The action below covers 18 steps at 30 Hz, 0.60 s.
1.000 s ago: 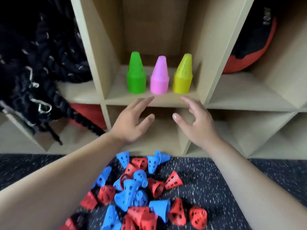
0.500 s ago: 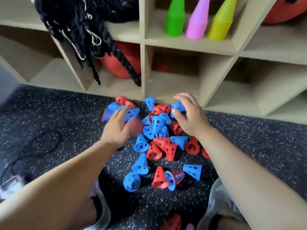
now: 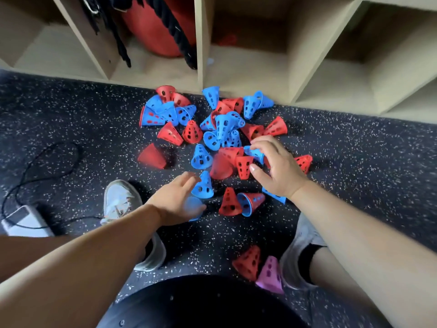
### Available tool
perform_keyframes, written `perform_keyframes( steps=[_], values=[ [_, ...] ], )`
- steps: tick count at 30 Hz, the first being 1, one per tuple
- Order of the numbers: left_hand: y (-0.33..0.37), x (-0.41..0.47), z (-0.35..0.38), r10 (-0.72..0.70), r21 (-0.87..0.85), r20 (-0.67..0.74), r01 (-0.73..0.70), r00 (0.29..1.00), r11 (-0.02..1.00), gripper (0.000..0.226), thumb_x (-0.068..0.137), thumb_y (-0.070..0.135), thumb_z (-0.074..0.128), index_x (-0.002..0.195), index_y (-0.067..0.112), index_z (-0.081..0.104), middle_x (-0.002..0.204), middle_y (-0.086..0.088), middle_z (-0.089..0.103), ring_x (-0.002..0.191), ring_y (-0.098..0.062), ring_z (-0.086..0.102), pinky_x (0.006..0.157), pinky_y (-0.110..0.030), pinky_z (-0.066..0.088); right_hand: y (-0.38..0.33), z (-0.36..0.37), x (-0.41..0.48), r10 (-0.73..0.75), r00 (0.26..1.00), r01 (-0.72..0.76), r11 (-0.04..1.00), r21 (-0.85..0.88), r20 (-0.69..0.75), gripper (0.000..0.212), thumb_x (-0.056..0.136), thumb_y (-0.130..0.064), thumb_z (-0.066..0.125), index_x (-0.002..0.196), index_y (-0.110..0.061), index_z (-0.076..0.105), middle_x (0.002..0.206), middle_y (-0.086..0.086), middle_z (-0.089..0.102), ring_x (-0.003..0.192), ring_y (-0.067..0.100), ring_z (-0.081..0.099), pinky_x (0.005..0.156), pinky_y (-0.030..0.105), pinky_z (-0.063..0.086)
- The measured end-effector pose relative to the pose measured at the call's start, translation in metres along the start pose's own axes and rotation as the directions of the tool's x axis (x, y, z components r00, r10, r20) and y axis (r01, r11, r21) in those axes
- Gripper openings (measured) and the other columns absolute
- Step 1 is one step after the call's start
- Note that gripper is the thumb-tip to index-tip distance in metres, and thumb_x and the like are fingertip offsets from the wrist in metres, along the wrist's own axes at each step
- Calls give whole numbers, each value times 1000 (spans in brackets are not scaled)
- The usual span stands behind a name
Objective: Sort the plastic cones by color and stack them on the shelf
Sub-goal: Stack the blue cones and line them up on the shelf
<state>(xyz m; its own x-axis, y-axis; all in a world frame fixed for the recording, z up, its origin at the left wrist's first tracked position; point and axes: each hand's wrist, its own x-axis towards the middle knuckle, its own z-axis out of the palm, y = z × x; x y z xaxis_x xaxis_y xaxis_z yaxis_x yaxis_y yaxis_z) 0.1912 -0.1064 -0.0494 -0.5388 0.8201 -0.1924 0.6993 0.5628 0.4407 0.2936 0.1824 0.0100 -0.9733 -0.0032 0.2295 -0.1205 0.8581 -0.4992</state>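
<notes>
My right hand (image 3: pixel 279 169) arches over the pile of cones (image 3: pixel 222 129), fingertips (image 3: pixel 259 143) touching a blue cone (image 3: pixel 256 153), thumb held clear, nothing gripped. My left hand (image 3: pixel 175 200) covers a second blue cone (image 3: pixel 195 208), but it's too blurred to tell whether I grip it. The pile lies on the floor (image 3: pixel 71 119), just before the shelf (image 3: pixel 199 55). A pink cone (image 3: pixel 269 276) sits by my right shoe (image 3: pixel 298 252).

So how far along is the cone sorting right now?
Nothing visibly done: no stacks show in the shelf compartments in view. In hand: left hand and right hand reach into the pile of red and blue cones, grips unclear. Remaining: that whole pile, plus a pink cone, on the floor.
</notes>
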Motion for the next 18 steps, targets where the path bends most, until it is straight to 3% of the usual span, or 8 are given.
perform_keyframes(
  steps=[5, 10, 18],
  values=[
    [-19, -8, 13, 90, 38, 75, -93, 993, 995, 81, 72, 69, 69, 127, 13, 48, 128, -2, 46, 105, -23, 57, 85, -37, 55, -2, -1, 1, 13, 1000, -13, 1000, 8, -5, 45, 91, -36, 51, 119, -1, 57, 124, 11, 54, 117, 24, 54, 95, 44, 51],
    [-17, -3, 19, -46, 102, 187, 27, 981, 994, 75, 84, 60, 65, 145, 21, 43, 142, 0, 40, 119, -21, 53, 98, -33, 48, -7, 3, 8, -20, 1000, 20, 999, 28, -19, 44, 92, -35, 50, 119, -1, 57, 124, 11, 55, 118, 22, 54, 101, 37, 48],
    [-8, 11, 27, -150, 109, 219, 129, 964, 986, 51, 90, 46, 64, 135, 24, 55, 133, 3, 49, 111, -21, 57, 92, -33, 47, 0, 6, 4, -9, 1000, 10, 999, 53, -30, 42, 93, -34, 51, 119, -2, 58, 124, 9, 56, 118, 21, 55, 100, 39, 50]
  ],
)
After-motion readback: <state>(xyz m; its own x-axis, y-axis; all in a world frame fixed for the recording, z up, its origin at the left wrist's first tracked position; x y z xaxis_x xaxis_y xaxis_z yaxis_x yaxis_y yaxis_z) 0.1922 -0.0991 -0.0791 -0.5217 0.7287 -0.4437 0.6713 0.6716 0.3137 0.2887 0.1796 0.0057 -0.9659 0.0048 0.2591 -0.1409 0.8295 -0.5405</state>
